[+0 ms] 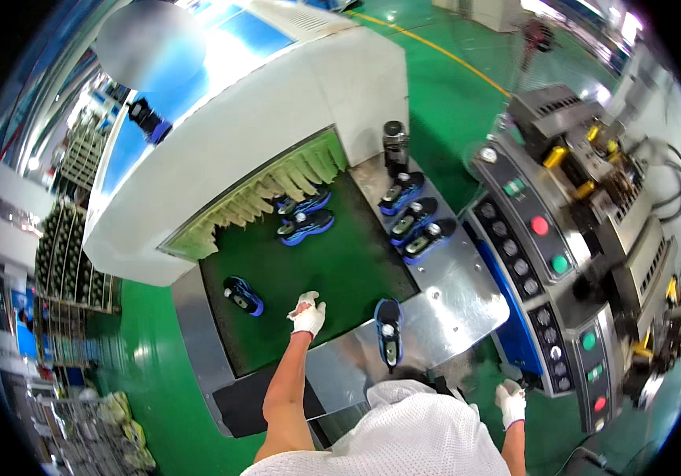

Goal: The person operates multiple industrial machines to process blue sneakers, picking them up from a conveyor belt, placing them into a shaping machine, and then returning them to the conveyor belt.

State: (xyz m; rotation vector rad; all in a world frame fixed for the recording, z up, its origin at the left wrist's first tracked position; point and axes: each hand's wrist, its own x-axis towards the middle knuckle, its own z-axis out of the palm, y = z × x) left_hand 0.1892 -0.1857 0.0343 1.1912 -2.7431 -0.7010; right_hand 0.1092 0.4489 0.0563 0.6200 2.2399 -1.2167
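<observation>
My left hand [307,315], in a white glove, is over the near part of a green conveyor belt [325,278]. Its fingers are partly spread, with nothing seen in them. Left of it lies a black and blue shoe [243,296] on a last. Another shoe [389,333] rests to its right, on the belt's near metal edge. Low at the right, my gloved right hand [510,403] hangs beside a machine's control panel [548,349]. Its fingers look loosely apart, and it holds nothing I can see.
Two shoes [306,226] sit by the fringed curtain [277,186] of a white machine housing [261,119]. Three more [428,240] line the right metal ledge [459,293], with a dark bottle [395,147] behind. Another machine [594,206] stands right; racks [75,254] stand left.
</observation>
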